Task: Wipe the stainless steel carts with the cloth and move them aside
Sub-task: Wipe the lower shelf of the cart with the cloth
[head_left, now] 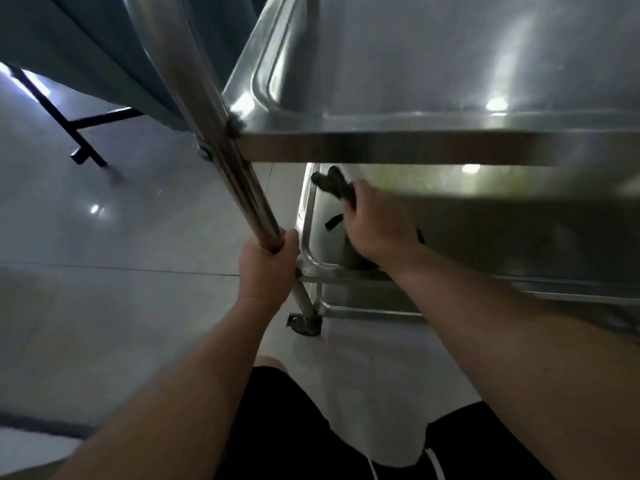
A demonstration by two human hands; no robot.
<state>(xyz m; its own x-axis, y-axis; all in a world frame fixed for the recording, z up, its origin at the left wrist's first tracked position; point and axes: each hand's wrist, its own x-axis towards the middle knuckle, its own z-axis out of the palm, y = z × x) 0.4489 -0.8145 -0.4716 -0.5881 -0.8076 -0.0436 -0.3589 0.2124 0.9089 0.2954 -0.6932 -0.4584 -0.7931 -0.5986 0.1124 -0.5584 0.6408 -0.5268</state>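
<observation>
Black shorts (287,427), bottom centre of frame, white drawstring hanging at lower right of them; bare knee just above.

Two bare forearms, rising from bottom corners toward centre.

Left hand (265,268), centre of frame: fingers (289,242) curled tight around upright steel post (221,143) of cart, gripping near its lower visible stretch. Post runs diagonally from top centre-left down to hand.

Caster wheel (306,325), just below and right of left hand, at foot of same corner post, resting on floor.

Right hand (375,226), centre-right, reaching under top shelf onto middle shelf (320,244): palm down, fingers bent over dark cloth (332,185), holding it against shelf surface near shelf's left rim. Cloth bunched, ends poking out beyond fingertips toward upper left; dark strip showing below thumb side. Much of cloth hidden under hand.

Lower shelf (363,304), partly visible beneath middle shelf, centre of frame.

Top shelf (433,64), upper right of frame: broad steel tray with raised rim, light glare on surface; front edge blurred.

Pale tiled floor (104,254), left half of frame, with light reflections.

Black metal frame (79,133), upper left, standing on floor under grey-blue surface (86,39), well apart from cart.
</observation>
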